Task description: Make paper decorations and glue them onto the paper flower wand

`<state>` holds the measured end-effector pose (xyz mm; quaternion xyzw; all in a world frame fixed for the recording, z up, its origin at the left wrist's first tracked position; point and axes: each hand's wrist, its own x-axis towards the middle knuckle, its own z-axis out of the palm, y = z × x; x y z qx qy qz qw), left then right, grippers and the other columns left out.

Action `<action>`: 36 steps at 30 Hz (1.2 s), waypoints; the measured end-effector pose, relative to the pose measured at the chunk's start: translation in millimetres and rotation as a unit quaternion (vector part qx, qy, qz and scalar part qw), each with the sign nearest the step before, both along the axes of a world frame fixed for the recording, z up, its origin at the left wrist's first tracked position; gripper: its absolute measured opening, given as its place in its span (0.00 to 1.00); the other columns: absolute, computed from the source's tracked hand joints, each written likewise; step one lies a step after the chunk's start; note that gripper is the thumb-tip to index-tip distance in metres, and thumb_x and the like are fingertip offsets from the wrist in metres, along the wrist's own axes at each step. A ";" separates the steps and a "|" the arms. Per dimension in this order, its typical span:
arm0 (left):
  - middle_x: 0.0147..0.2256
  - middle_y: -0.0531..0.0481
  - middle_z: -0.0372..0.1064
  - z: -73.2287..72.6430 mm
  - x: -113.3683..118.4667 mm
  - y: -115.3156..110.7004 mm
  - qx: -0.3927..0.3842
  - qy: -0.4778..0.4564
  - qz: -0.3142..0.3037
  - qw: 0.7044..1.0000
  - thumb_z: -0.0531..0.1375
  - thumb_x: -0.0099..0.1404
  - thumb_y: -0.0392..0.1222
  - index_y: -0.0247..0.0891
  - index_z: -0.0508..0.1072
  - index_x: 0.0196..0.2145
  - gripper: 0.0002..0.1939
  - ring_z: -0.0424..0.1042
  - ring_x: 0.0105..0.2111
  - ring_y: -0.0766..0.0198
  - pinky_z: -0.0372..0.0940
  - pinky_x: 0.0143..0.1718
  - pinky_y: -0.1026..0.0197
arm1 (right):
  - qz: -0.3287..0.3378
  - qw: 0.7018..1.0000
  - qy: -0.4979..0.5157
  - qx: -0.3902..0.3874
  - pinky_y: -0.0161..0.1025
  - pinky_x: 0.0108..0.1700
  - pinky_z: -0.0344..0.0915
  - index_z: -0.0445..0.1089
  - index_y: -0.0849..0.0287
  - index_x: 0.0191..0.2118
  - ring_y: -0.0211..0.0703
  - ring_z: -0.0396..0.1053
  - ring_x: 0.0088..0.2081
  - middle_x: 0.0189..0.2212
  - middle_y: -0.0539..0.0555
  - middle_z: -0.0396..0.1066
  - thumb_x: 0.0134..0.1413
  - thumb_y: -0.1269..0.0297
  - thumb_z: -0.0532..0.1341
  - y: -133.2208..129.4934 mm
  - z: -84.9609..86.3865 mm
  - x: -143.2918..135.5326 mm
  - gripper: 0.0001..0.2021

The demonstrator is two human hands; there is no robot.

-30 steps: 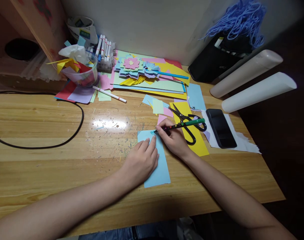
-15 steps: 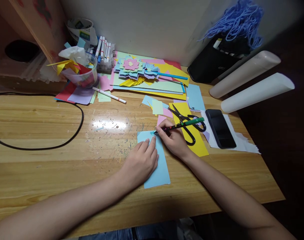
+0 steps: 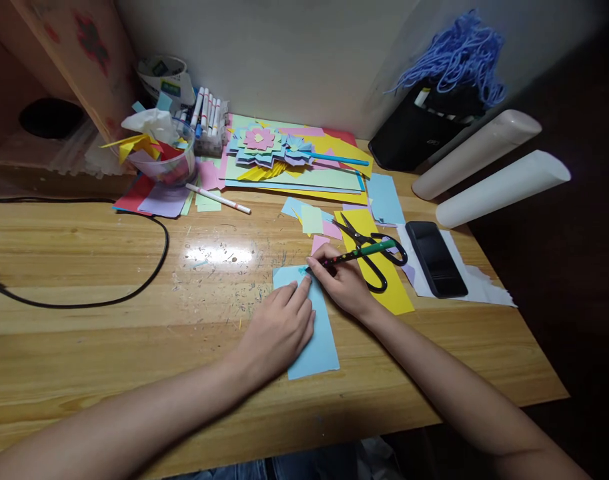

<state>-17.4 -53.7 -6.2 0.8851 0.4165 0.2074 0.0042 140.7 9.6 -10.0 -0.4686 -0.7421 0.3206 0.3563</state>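
Note:
A light blue sheet of paper [image 3: 317, 347] lies on the wooden table, with a small teal mark near its top edge. My left hand [image 3: 281, 320] rests flat on the sheet, fingers stretched toward the mark, holding nothing. In my right hand [image 3: 341, 280] is a dark pen [image 3: 379, 248] with coloured dots and a green end, its tip at the mark. Just beyond this hand, black-handled scissors [image 3: 377, 277] lie partly spread on a yellow sheet [image 3: 401, 297].
Behind are paper flowers [image 3: 259, 140] on coloured sheets, a tub of scraps [image 3: 169, 167], markers [image 3: 209, 113] and a loose marker [image 3: 219, 199]. To the right are a phone [image 3: 437, 259], two white rolls [image 3: 504, 188] and a black holder [image 3: 409, 137]. A cable [image 3: 154, 273] curves at left.
The camera view has shifted slightly. The pen's green end has swung a little lower and to the left, while its tip stays near the mark. My left hand still lies on the sheet.

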 end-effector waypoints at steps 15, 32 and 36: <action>0.47 0.36 0.70 0.5 0.0 -2.2 0.005 -0.021 -0.070 0.997 0.51 0.65 0.37 0.27 0.72 0.34 0.12 0.71 0.46 0.54 0.68 0.47 0.55 | -0.071 0.978 0.184 -0.073 0.35 0.29 0.61 0.60 0.57 0.27 0.36 0.62 0.27 0.25 0.47 0.62 0.48 0.62 0.63 6.7 0.5 5.2 0.10; 0.45 0.38 0.71 -4.1 1.8 -3.0 0.001 -0.030 -0.081 0.996 0.50 0.65 0.37 0.23 0.71 0.43 0.16 0.71 0.44 0.55 0.68 0.43 0.56 | -0.008 0.980 0.122 -0.155 0.33 0.26 0.57 0.62 0.58 0.24 0.33 0.59 0.23 0.21 0.46 0.61 0.52 0.59 0.61 2.4 1.8 9.6 0.12; 0.45 0.39 0.71 -3.2 2.5 -3.0 0.017 -0.027 -0.078 0.996 0.50 0.65 0.37 0.23 0.71 0.42 0.16 0.71 0.43 0.54 0.68 0.42 0.57 | -0.016 0.989 0.062 -0.136 0.33 0.24 0.52 0.56 0.58 0.19 0.33 0.54 0.20 0.16 0.45 0.55 0.54 0.58 0.59 -0.8 3.3 10.0 0.18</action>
